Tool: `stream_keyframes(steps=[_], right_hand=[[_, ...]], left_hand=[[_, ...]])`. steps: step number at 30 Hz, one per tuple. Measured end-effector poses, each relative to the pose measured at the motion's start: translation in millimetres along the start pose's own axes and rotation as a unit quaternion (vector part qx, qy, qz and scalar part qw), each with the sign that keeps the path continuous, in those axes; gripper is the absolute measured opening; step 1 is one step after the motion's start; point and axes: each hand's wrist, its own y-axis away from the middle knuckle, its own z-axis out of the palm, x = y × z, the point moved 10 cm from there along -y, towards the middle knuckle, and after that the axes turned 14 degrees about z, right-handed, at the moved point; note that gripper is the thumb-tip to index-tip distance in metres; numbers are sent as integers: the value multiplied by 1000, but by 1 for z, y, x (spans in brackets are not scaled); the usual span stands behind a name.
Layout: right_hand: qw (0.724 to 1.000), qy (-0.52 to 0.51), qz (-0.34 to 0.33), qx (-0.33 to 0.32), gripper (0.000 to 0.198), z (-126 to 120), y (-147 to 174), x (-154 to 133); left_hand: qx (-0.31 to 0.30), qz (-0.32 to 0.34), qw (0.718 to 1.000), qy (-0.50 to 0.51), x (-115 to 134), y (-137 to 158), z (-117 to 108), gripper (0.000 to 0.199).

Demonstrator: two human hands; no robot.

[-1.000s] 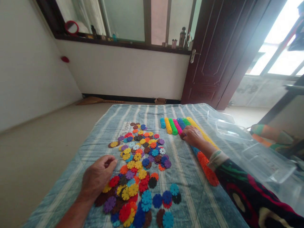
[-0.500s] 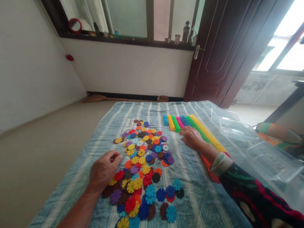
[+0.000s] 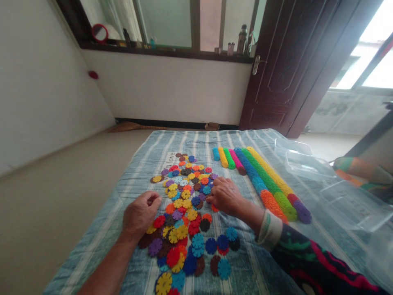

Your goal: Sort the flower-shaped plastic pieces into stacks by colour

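Observation:
My left hand (image 3: 141, 215) rests at the left edge of a spread of colourful notched plastic discs (image 3: 182, 231), its fingers curled in; anything inside is hidden. My right hand (image 3: 225, 196) is over the right side of the spread, fingertips pinched down among purple and brown discs. Whether a disc is between them I cannot make out. Farther right, discs stand packed in rows by colour: a long yellow row (image 3: 268, 172), a green row (image 3: 265, 178), a blue row (image 3: 248, 164) ending in orange, and a short pink row (image 3: 236, 159) with a brown end (image 3: 242, 170).
Clear plastic boxes (image 3: 353, 205) stand along the right side of the striped cloth (image 3: 101, 229) covering the table. Shorter blue, yellow and green rows (image 3: 227, 159) lie at the back. A brown door (image 3: 276, 69) is beyond the table, and a broom (image 3: 129, 127) lies on the floor.
My right hand has moved from the pink row's near end back left to the loose discs. A brown end now shows on that row. My left hand stays curled beside the spread.

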Motion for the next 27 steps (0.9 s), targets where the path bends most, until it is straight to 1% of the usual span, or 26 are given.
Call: stream_keyframes(steps=[3,6,12,16,22,24,25,27], right_hand=[[1000,-5,13,-3,20,4,-2,3],[1000,-20,17,-4,14,2,-1,5],[996,-87,25,-1,3,-6,0,10],[989,-147,22,-7,8,-15,9,20],[979,-201,5,-20,13,-30,40,36],[977,-210,-4,-22,13,-31,49,37],[976,-215,-7,-21,13,-31,52,38],[974,-224,-9,-17,13,-30,56,40]], left_hand=[[-5,1,1000,1,0,0,2,28],[-6,-2,1000,-6,0,-1,3,28],[-7,-1,1000,-11,-1,-1,4,27],[-16,-5,1000,-19,-1,-2,7,28],[-16,6,1000,-21,1,-2,7,27],[1,21,999,-33,9,-1,1,26],[17,39,998,-46,17,0,-4,26],[52,96,991,-78,43,5,-14,28]])
